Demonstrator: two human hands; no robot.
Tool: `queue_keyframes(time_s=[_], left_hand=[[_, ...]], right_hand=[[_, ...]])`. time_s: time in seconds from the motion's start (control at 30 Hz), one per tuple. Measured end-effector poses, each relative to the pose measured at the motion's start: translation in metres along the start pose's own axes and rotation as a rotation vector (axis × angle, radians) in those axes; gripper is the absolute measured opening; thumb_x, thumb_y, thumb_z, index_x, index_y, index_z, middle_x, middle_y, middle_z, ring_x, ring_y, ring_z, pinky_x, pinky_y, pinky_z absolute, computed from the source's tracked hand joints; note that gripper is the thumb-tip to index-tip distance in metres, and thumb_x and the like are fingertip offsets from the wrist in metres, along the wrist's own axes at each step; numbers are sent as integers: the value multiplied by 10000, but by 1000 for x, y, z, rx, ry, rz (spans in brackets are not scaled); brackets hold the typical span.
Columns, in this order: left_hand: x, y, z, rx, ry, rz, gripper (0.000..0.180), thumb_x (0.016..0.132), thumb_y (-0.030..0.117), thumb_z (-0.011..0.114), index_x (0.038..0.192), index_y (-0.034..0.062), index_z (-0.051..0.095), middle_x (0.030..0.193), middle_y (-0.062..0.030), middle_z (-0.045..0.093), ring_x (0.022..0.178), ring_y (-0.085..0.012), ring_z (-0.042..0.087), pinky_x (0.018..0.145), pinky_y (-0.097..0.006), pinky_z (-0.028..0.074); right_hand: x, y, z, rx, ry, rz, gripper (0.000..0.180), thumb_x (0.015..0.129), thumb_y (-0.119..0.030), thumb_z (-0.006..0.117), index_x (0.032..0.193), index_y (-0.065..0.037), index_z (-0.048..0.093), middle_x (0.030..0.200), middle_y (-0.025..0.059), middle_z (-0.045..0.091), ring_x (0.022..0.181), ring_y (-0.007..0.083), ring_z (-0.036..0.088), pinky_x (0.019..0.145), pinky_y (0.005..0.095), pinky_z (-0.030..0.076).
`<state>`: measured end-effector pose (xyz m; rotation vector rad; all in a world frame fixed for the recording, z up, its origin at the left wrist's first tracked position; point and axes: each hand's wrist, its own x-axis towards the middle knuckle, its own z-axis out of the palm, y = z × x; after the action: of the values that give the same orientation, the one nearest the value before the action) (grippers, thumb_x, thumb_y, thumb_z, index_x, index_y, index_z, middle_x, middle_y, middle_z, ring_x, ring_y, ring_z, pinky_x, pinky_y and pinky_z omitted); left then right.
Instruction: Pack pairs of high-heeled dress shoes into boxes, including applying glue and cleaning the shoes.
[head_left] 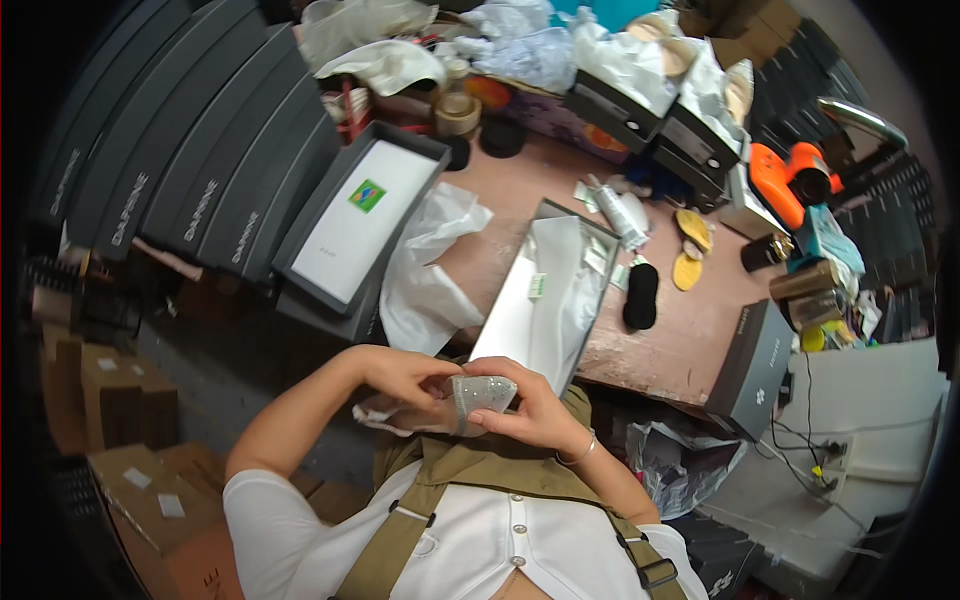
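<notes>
Close to my body I hold a pale shoe with a pointed, glittery silver end turned to the right. My left hand has its fingers bent in at the shoe's opening, partly hidden. My right hand is wrapped round the glittery end, thumb on the near side. Just beyond my hands lies an open shoe box with white tissue paper inside. A loose white sheet of tissue hangs over the table edge to its left.
Dark shoe boxes stand stacked at left, beside a grey box lid. On the pink table lie a black oval pad, yellow insoles and a white bottle. An orange tool and tissue-filled boxes sit farther back.
</notes>
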<state>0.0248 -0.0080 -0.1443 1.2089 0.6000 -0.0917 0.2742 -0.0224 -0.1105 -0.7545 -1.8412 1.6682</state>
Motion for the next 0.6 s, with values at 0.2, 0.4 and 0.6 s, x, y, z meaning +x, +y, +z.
queue_keyframes(time_s=[0.2, 0.4, 0.6], left_hand=[[9, 60, 8, -494, 182, 238, 1150, 653, 653, 720, 1455, 17, 194, 1353, -156, 427, 1260, -245, 425, 1047, -374, 341], [71, 35, 61, -711, 320, 506, 918, 788, 546, 663, 1410, -18, 292, 1292, -161, 494, 1167, -234, 522, 982, -362, 425], [64, 13, 38, -990, 228, 524, 618, 945, 410, 500, 1365, -21, 361, 1159, -147, 574, 1051, -184, 591, 893, -292, 479]], right_hand=[[13, -2, -20, 436, -227, 102, 472, 824, -195, 697, 1228, -45, 506, 1110, 56, 576, 1029, 132, 538, 892, 285, 453], [1, -19, -92, 150, -236, 243, 425, 823, -221, 709, 1165, -1, 587, 1023, 120, 651, 891, 152, 618, 783, 278, 494], [84, 58, -242, -742, 606, 64, 313, 801, -232, 688, 987, 16, 645, 932, 186, 662, 842, 280, 646, 746, 349, 499]])
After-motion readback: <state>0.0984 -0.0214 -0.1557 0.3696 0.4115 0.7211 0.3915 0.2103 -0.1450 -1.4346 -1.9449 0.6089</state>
